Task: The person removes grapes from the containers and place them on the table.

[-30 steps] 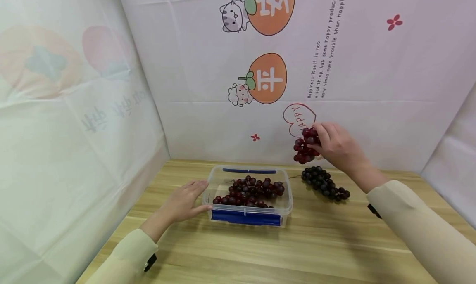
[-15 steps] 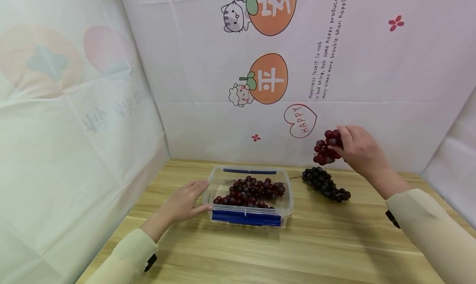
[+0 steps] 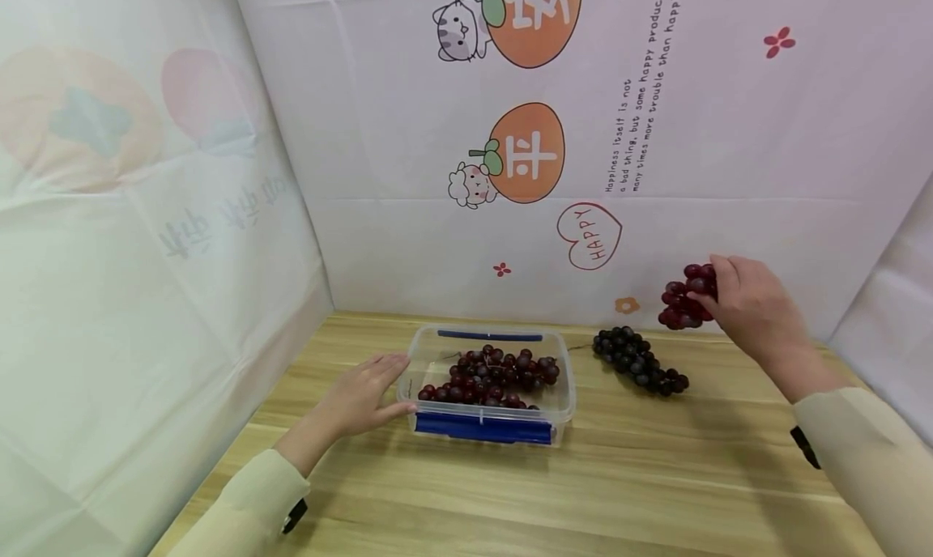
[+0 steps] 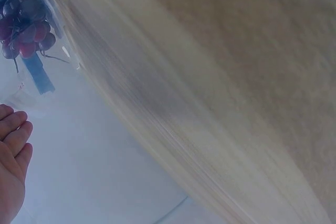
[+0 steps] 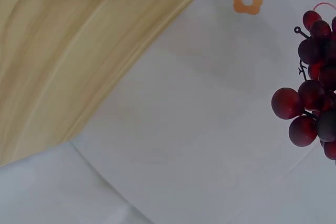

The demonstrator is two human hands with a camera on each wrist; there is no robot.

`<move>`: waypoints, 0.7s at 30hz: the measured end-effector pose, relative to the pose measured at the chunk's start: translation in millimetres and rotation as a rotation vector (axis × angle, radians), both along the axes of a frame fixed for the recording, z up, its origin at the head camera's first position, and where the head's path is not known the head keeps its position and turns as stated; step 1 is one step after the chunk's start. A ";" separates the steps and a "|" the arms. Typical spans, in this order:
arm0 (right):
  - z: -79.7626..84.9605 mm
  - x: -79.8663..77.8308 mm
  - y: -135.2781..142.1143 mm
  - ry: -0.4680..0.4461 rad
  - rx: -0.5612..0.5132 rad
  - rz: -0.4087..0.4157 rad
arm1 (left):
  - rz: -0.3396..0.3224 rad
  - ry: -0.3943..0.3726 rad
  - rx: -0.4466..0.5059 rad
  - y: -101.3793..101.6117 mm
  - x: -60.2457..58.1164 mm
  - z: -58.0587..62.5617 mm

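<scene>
My right hand (image 3: 758,310) holds a bunch of red grapes (image 3: 685,298) in the air over the right back of the table. The same red bunch (image 5: 315,87) hangs at the right edge of the right wrist view, where the hand itself is out of sight. With straight fingers, my left hand (image 3: 362,397) rests against the left side of a clear plastic box (image 3: 481,414) with blue clips. Dark red grapes (image 3: 503,371) lie inside the box. Fingers (image 4: 16,129) of the left hand show beside the box in the left wrist view.
A bunch of black grapes (image 3: 637,360) lies on the wooden table (image 3: 510,492), to the right of the box. Printed white cloth (image 3: 394,249) hangs along the table's back and sides.
My right hand has moved rightward and slightly down with the red grapes, away from the box. The left hand and the box have stayed in place.
</scene>
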State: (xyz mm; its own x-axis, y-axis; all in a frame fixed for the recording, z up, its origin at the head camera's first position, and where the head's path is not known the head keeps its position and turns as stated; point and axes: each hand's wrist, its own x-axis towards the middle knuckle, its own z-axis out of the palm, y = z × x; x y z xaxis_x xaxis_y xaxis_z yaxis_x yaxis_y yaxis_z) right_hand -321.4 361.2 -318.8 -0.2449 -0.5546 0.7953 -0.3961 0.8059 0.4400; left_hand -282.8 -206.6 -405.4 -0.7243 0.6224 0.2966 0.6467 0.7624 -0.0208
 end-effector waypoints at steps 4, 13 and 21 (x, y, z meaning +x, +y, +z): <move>-3.2 0.0 12.7 -0.018 0.017 -0.024 | 0.000 0.002 -0.005 -0.1 0.2 0.0; -11.8 -1.3 29.4 -0.037 -0.016 -0.030 | 0.006 0.005 -0.012 0.1 1.6 0.5; -24.0 -4.0 45.1 -0.060 -0.055 -0.094 | 0.012 -0.002 -0.017 -0.5 1.6 0.3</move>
State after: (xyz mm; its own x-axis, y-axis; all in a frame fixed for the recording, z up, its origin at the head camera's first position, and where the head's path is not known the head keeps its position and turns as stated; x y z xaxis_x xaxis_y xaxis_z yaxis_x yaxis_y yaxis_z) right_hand -325.3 406.3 -342.8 -0.3419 -0.4829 0.8062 -0.3415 0.8631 0.3721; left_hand -281.2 -207.1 -405.1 -0.7323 0.6185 0.2849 0.6374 0.7698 -0.0327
